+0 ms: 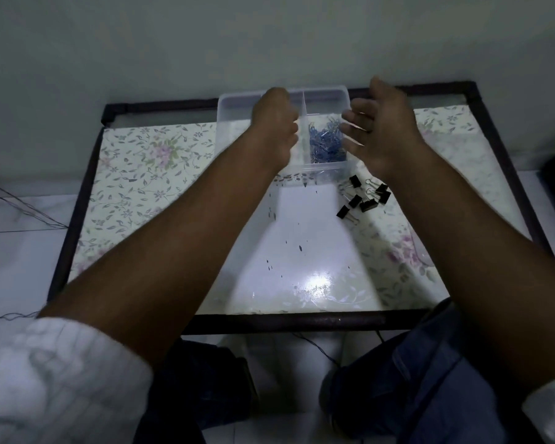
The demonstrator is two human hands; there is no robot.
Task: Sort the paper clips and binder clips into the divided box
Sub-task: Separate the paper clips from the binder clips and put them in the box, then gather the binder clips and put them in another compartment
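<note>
table [161,161]: floral cover, dark frame | on it: clear divided box [234,107], black binder clips [364,197]

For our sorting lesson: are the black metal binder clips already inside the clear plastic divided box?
No, the black metal binder clips lie on the floral table beside the clear plastic divided box.

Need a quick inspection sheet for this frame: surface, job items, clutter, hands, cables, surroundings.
Surface: table with floral cover, dark frame, glare near the front.
Job's things: clear divided box at the far edge; blue paper clips in its right compartment; black binder clips loose on the table beside it.
Clutter: nothing seen.
Hands: left hand curled over the left compartment, contents hidden; right hand open, empty, beside the box.
Cables: thin wires on the floor left; more under the table.
Surroundings: plain wall, pale tiled floor.
</note>
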